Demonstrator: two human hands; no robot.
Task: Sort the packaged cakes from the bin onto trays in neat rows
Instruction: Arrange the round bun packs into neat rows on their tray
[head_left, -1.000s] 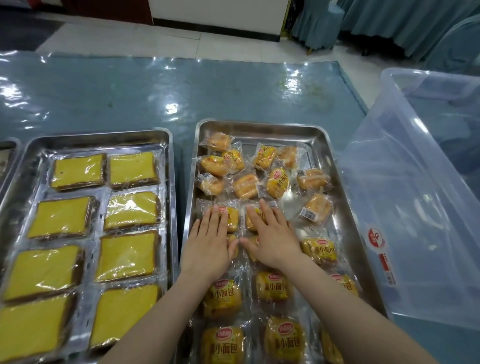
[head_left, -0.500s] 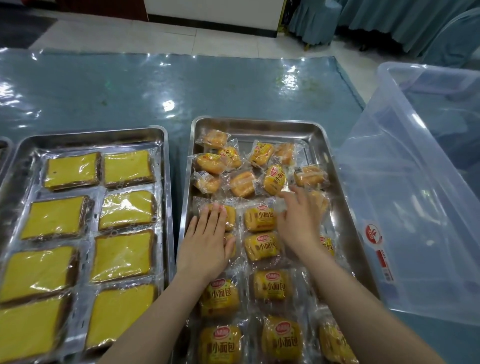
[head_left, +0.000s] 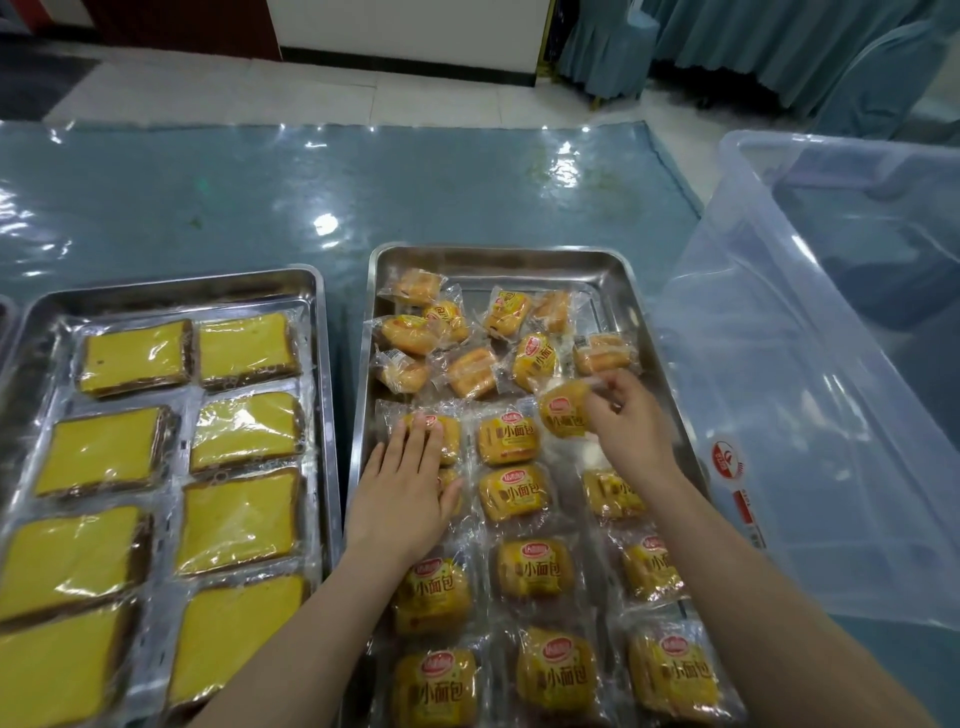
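- On the right tray, your right hand pinches the wrapper edge of one small cake pack, lifted just beyond the gap in the right-hand column.
- Nearer you than that pack, the bare spot lies beside the top pack of the middle column; that looks like the slot to fill.
- Lower the pack label up, printed side square with its neighbours, so the row reads straight across.
- Keep your left hand where it lies, fingers flat and relaxed, pressing on the left-column packs; it stops them sliding when you nudge the newcomer in.
- Let go only once the wrapper lies flat; slick film on steel will likely skate.
- Beyond the held pack, the loose heap at the tray's far end awaits sorting; take from its near edge next.
- Right of the tray, the clear bin shows no packs that I can make out.
- Left of it, the tray of yellow slab cakes looks already filled in two columns.
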